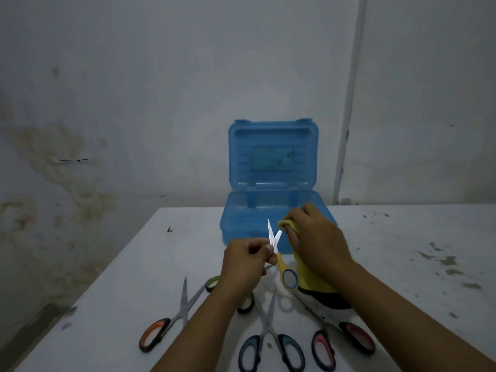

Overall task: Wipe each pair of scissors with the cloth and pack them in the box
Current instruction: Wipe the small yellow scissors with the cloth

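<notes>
Stained white table below a blotched wall: nearest, at 6 o'clock, four pairs of scissors lie waiting. Above them the left hand pinches small yellow-handled scissors by the pivot, blades parted, while the right hand grips the soft yellow cloth around one blade. Light, stiff and sharp-tipped, they seem safest held at the handles; at 12 o'clock the blue box stands open.

Left hand gripping small yellow-handled scissors near the pivot, blades open, tips up. Right hand pressing yellow cloth against the right blade. Blue box open behind, lid upright against wall. On white table, near edge: orange-handled scissors at left, green-handled pair partly hidden under left wrist, blue-handled pair centre, pink-handled pair at right.
</notes>
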